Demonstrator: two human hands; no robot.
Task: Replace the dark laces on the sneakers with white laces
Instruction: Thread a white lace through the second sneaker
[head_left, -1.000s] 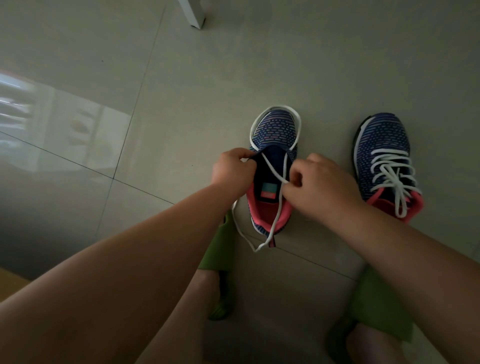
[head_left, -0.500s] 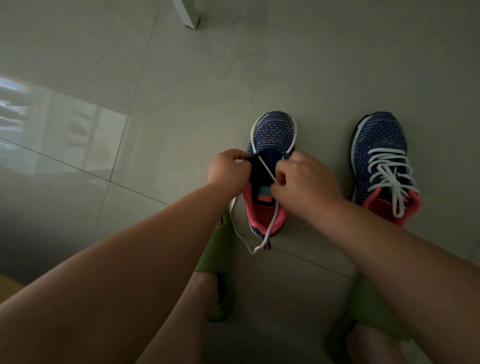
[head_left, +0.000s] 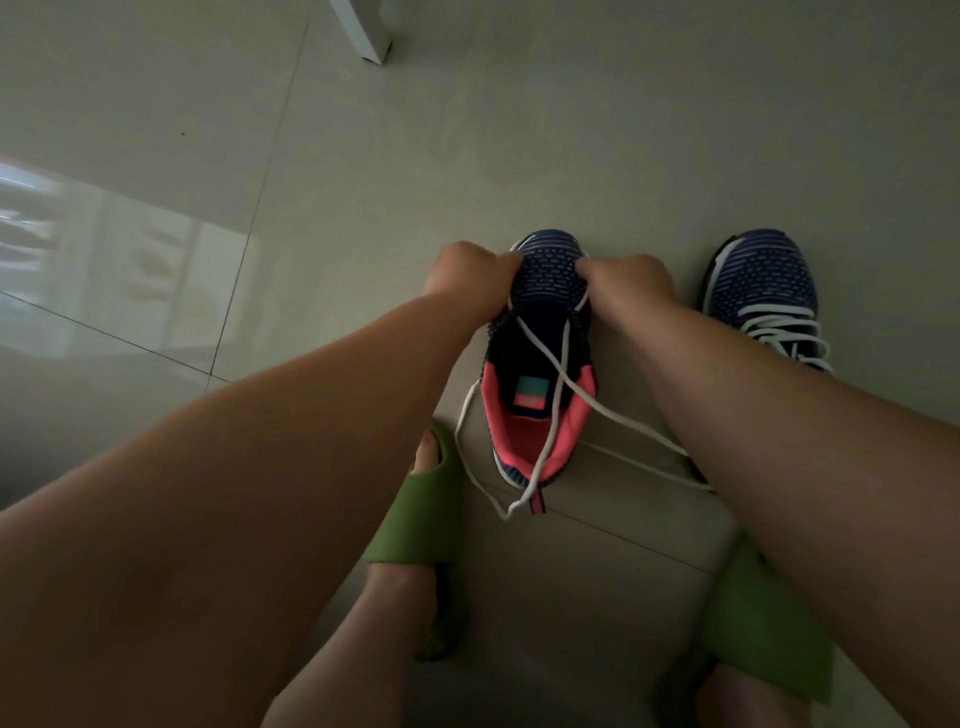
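A navy knit sneaker (head_left: 545, 280) with a pink collar stands on the floor in front of me, toe pointing away. A white lace (head_left: 558, 379) crosses loosely over its open mouth, and both ends trail onto the tiles near the heel. My left hand (head_left: 470, 275) grips the sneaker's left side at the toe end, fingers curled. My right hand (head_left: 631, 283) grips the right side at the same height. A second sneaker (head_left: 761, 283) stands to the right, laced in white, with my right forearm hiding its heel.
Grey floor tiles (head_left: 467, 145) lie all around. A white furniture leg (head_left: 366, 31) stands at the far top. My feet in green slides (head_left: 418, 525) are planted just behind the sneakers, the right slide (head_left: 763, 634) at the lower right.
Both hands have moved forward from the sneaker's mouth to its toe end. The lace that looped round the toe now lies crossed over the mouth, with one end trailing right.
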